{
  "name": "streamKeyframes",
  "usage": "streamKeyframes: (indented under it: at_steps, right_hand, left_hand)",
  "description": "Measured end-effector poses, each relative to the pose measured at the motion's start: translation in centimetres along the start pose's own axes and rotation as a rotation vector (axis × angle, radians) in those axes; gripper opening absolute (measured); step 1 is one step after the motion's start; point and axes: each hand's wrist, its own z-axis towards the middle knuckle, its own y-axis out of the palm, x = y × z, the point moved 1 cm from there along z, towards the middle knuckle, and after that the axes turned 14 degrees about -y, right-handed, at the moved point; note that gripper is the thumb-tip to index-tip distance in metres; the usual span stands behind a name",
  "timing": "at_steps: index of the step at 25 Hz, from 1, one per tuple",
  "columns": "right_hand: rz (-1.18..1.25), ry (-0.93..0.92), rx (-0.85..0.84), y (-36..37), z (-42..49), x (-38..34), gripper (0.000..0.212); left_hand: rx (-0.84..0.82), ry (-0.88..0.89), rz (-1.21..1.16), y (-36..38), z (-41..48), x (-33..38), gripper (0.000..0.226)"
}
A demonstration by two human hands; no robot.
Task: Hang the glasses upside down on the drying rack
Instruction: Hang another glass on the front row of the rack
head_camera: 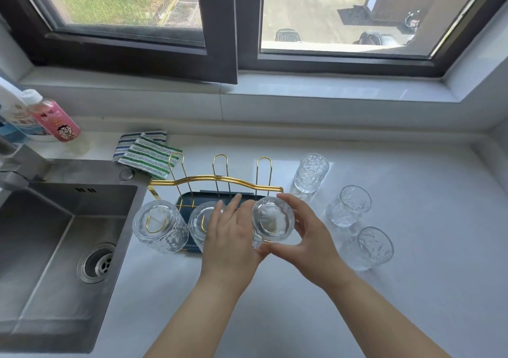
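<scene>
An upturned glass (273, 218) is sitting base-up at the near right of the rack (217, 182), and both hands are on it. The right hand (305, 232) is cupping it from the right, thumb curling under the near side and fingers wrapping over the far rim of the base. The left hand (229, 236) is pressing against its left side with fingers stretched flat and close together, pointing away toward the far side. Whether this glass is already seated on a prong is hard to tell, since the hands are covering its lower part.

Two more glasses are hanging upside down on the near row: the left glass (160, 225), with a gold loop showing through its base, and the middle glass (202, 224), partly hidden behind the left hand. Three gold prongs (220, 165) are standing bare along the far row, behind the curved gold handle. The rack is resting in a dark tray (187, 201) on the white counter (302, 302).

To the right, three upright glasses are waiting in a loose line: the far one (311, 172), the next (348, 205) and the nearest (369, 247), all apart from each other.

Left of the rack, a steel sink (55, 247) is lying open, with striped cloths (145, 151) just beyond its corner and a pink bottle (52, 117) at the far left.
</scene>
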Motion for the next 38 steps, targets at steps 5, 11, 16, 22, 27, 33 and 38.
streamKeyframes:
  at_steps: [5, 11, 16, 22, 27, 33, 38]
  right_hand:
    - [-0.009, 0.033, -0.018, 0.5, 0.2, 0.7, 0.079]
    - [-0.013, 0.046, -0.043, 0.6, 0.1, 1.4, 0.080]
    - [-0.008, 0.054, -0.069, 0.5, 0.0, 1.6, 0.079]
    - [0.013, 0.096, -0.100, 0.4, 0.1, 1.9, 0.091]
    - [0.000, 0.058, -0.091, -0.6, -0.6, 1.3, 0.082]
    - [-0.046, 0.056, 0.120, -4.2, -4.7, 0.9, 0.058]
    - [-0.128, 0.103, 0.365, -9.0, -8.1, 2.2, 0.047]
  left_hand:
    - [-0.058, -0.041, 0.183, -0.1, 0.2, 0.2, 0.073]
    - [-0.105, -0.054, 0.282, 0.0, 0.4, 0.3, 0.071]
    - [-0.080, -0.072, 0.304, 0.1, 0.3, 0.2, 0.069]
    - [-0.063, -0.055, 0.442, 0.0, 0.1, 0.1, 0.083]
    - [-0.027, -0.008, 0.389, -0.3, -0.8, 0.8, 0.094]
    - [-0.008, 0.423, -0.042, 0.6, -4.5, 4.8, 0.087]
    - [-0.271, 0.476, -0.061, 4.8, -6.5, 8.5, 0.076]
